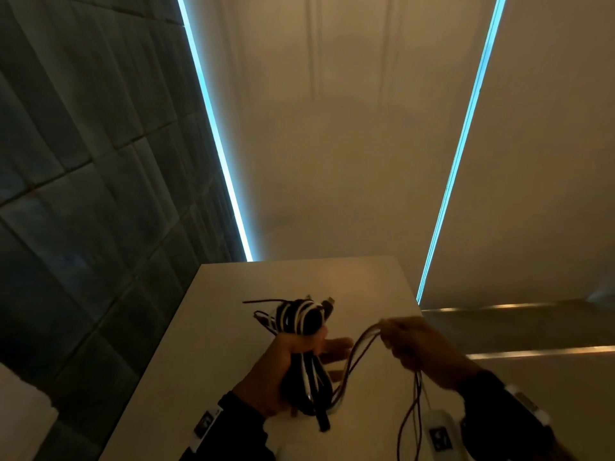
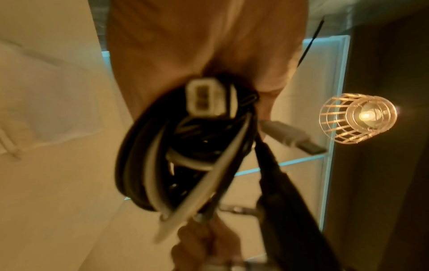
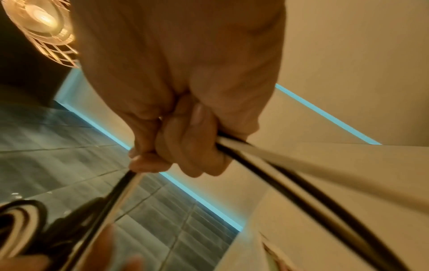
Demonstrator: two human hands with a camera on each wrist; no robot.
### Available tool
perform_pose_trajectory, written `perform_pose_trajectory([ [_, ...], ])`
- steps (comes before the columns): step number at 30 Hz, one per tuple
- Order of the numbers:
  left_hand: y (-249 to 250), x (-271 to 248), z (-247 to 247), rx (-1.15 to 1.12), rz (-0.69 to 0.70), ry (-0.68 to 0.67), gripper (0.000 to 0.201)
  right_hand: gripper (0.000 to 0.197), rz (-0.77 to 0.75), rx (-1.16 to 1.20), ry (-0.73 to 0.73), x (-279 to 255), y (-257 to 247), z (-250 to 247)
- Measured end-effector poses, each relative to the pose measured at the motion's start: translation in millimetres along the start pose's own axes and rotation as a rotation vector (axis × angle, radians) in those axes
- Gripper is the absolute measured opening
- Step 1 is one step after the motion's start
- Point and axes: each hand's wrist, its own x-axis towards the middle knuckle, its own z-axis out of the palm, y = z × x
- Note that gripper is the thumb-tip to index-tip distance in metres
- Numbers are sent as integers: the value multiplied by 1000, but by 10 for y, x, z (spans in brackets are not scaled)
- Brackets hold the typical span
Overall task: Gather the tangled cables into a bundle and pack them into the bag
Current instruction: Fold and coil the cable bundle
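Note:
My left hand grips a coiled bundle of black and white cables above the white table, the thumb wrapped over the coil. The left wrist view shows the coil close up, with a white connector and a grey USB plug sticking out. To the right, my right hand holds loose black and white strands that run from the bundle. In the right wrist view its fingers are curled tightly round those strands. A white cloth bag with a drawstring lies on the table.
A dark tiled wall stands on the left, edged by a blue light strip; a second strip runs on the right. A caged lamp glows overhead. The table's far edge lies just beyond the bundle.

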Motion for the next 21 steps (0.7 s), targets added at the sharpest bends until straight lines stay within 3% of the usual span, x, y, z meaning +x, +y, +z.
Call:
perform_pose_trajectory([
  [1, -24, 4, 47, 3, 7, -1, 60, 40, -21, -14, -6, 51, -116, 17],
  [5, -80, -44, 229, 81, 0, -64, 44, 38, -54, -49, -37, 192, -406, 110],
  [12, -194, -38, 202, 50, 94, -31, 31, 42, -96, -205, -93, 213, -607, 184],
  [16, -196, -39, 154, 36, 24, -110, 12, 38, -105, -247, -134, 205, -610, 189],
  [19, -207, -15, 54, 96, -10, -150, 23, 38, -109, -254, -201, 171, -597, 179],
  [21, -206, 3, 9, 55, 20, -127, 18, 41, -92, -241, -225, 143, -545, 148],
])
